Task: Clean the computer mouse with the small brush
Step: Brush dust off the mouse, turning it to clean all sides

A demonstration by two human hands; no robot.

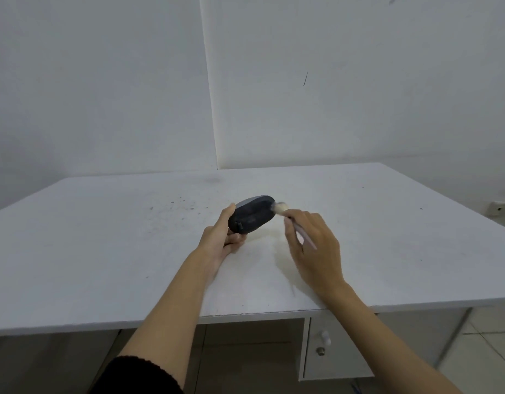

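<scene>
A dark computer mouse [252,214] is held up above the white table [103,251], tilted on its side with its dark underside facing me. My left hand [221,237] grips it at its near end, thumb on the upper edge and fingers beneath. My right hand [314,245] holds a small brush [298,228] with a pale handle. The brush's white bristle tuft touches the mouse's far right end. Much of the handle is hidden behind my right fingers.
White walls rise behind the table, meeting in a corner. Dark specks lie on the tabletop left of the mouse. Under the table's front edge at the right sits a drawer unit [331,348] with a knob. A wall socket [500,207] is at the far right.
</scene>
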